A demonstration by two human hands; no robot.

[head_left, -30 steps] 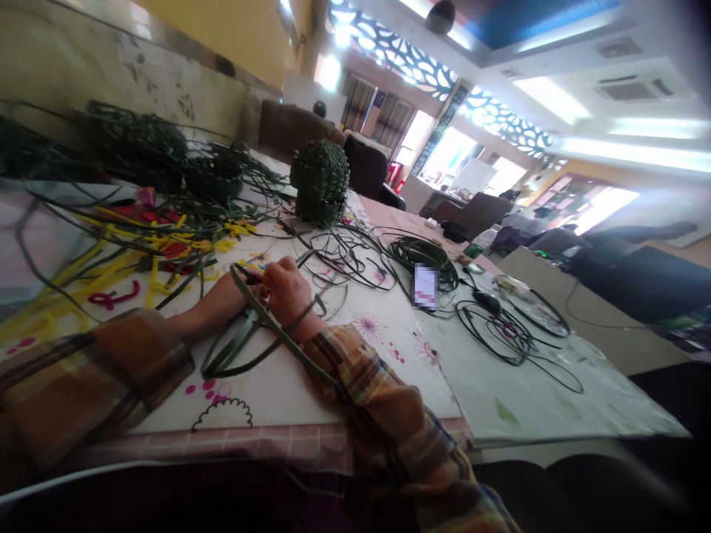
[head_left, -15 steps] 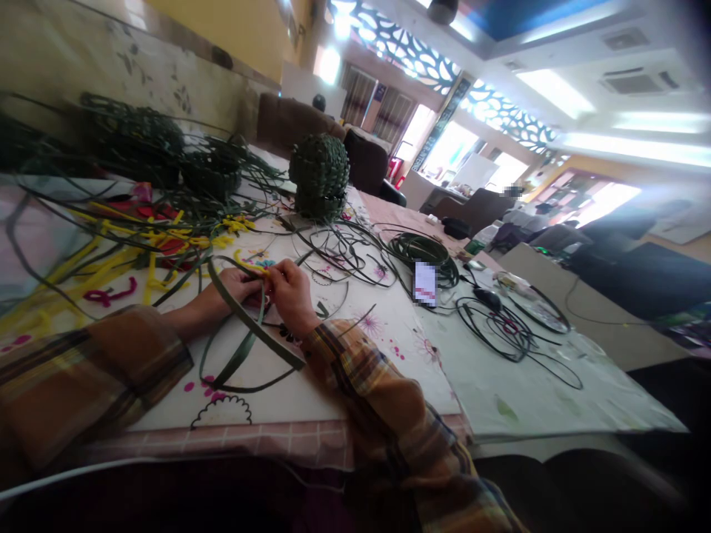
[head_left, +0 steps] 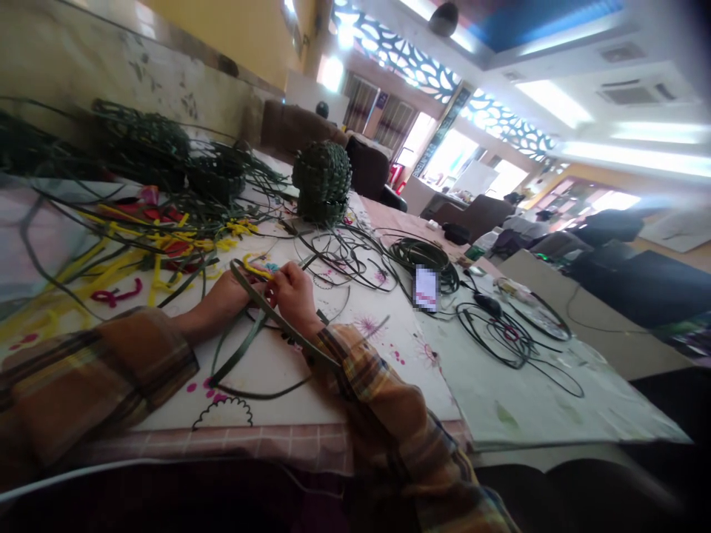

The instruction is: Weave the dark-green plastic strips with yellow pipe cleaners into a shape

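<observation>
My left hand (head_left: pixel 229 302) is closed around a dark green flat strip (head_left: pixel 283 322). Beside it my right hand (head_left: pixel 295 297) pinches, its fingertips meeting those of the left. A yellow fuzzy stem (head_left: pixel 248 263) curves out above the joined fingers, with a bit of light blue by it; how it is fastened is hidden. The strip bends over near the left hand, and its free length slants across to the right sleeve. More green strip (head_left: pixel 244 389) loops below the hands over the white flowered tablecloth (head_left: pixel 278 414).
Yellow stems (head_left: pixel 105 274), a magenta stem (head_left: pixel 116 295) and tangled green strips lie to the left. A woven green piece (head_left: pixel 322 181) stands at the back. Rightward are coiled strips (head_left: pixel 425 255), a phone (head_left: pixel 426 289) and a looser coil (head_left: pixel 500 337) on a pale tabletop (head_left: pixel 533 400).
The free length of green strip has swung right and now crosses my right sleeve. The yellow stem shows more above my fingers. Both hands stay together, slightly further right.
</observation>
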